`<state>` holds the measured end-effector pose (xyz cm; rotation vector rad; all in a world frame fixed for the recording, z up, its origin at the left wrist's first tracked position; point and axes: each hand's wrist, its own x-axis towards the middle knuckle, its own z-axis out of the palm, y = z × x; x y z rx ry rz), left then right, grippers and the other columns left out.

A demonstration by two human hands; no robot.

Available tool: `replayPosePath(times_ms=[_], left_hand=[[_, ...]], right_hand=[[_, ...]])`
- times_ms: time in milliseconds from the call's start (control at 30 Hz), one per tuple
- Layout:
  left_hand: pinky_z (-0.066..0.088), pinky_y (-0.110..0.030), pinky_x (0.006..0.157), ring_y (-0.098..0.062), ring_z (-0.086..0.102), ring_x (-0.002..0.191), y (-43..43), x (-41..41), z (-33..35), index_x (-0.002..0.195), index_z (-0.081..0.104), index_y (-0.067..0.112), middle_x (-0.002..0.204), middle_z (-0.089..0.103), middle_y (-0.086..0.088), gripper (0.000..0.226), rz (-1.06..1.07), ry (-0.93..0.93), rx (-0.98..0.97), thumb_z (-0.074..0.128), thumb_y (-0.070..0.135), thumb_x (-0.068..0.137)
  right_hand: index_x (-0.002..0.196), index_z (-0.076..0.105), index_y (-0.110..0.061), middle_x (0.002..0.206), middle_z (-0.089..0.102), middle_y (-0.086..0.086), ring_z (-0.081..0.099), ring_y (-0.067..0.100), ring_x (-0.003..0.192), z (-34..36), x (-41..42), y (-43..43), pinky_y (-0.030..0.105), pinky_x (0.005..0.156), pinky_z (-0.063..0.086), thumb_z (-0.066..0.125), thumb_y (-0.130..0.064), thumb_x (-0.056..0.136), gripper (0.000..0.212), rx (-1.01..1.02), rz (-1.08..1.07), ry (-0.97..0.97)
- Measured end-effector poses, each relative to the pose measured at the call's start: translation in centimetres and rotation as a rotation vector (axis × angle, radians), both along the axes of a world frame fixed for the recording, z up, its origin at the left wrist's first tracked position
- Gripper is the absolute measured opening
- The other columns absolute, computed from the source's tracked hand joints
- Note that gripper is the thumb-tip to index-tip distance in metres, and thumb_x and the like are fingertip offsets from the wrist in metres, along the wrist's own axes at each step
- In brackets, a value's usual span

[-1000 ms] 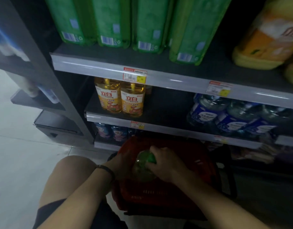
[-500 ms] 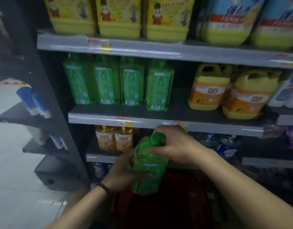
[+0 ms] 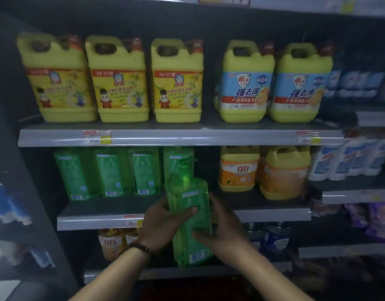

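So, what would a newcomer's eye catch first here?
First the bright green bottle, gripped by the left hand and the right hand in the middle, before the shelves. Above, big yellow jugs line the upper shelf; matching bottles stand in a row just behind the held one.

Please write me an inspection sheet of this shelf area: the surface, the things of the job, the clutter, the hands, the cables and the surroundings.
Surface: middle shelf, dark board with a grey front rail.
Job's things: green bottle, upright, held in front of the shelf edge, not set down.
Clutter: row of green bottles on the middle shelf; orange jugs to their right; yellow jugs one shelf above.
Hands: left hand and right hand grip the green bottle, one at each side.
Cables: nothing seen.
Surroundings: dim shop shelving; price tag on the upper rail.
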<state>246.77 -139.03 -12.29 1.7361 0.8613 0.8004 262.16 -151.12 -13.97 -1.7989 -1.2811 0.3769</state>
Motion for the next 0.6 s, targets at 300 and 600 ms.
replayPosePath(times_ms=[300,600], left_hand=[[0.063,-0.028,0.079,0.003,0.075,0.08,3.0,8.2,2.8,0.088,0.082,0.038,0.077,0.077,0.024,0.051,0.108,0.093,0.14,0.081,0.081,0.06],[0.064,-0.036,0.082,0.001,0.076,0.087,6.5,11.3,4.4,0.099,0.077,0.034,0.093,0.08,0.019,0.044,0.017,0.099,0.349,0.085,0.058,0.063]], right_hand=[[0.169,0.008,-0.031,0.157,0.047,-0.004,0.047,0.015,0.144,-0.4,3.9,4.6,0.043,0.113,0.049,0.084,-0.089,0.047,0.155,0.064,-0.138,0.011],[0.154,0.044,-0.036,0.136,0.069,-0.012,0.066,0.008,0.127,1.6,11.3,8.8,0.045,0.104,0.058,0.1,-0.016,0.062,0.109,0.134,0.051,0.064]])
